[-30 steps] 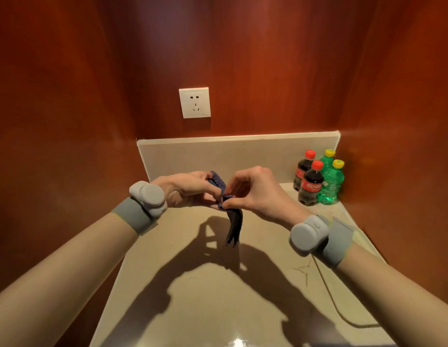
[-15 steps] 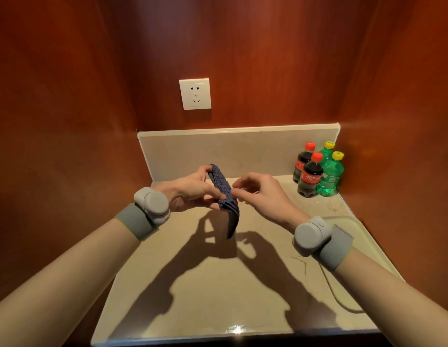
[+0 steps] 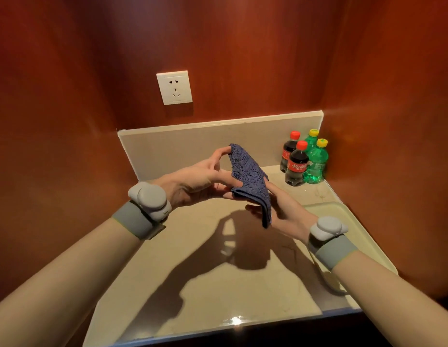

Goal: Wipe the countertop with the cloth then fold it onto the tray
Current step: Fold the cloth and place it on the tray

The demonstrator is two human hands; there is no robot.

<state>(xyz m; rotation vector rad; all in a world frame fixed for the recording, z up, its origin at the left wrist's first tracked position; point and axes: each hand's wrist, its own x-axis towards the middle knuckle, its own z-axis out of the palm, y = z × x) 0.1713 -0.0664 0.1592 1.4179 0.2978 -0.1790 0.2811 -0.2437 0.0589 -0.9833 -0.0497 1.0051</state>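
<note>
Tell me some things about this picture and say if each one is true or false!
1. Both hands hold the blue cloth up in the air. True: the left hand and right hand hold it above the countertop.
2. The cloth already lies on the tray. False: the tray at the right has no cloth on it.
3. Four bottles stand in the back right corner. True: two cola bottles and two green bottles.
4. A plug is stuck in the wall socket. False: the wall socket has nothing plugged in.
5. The cloth is spread out flat. False: it is folded over.
</note>
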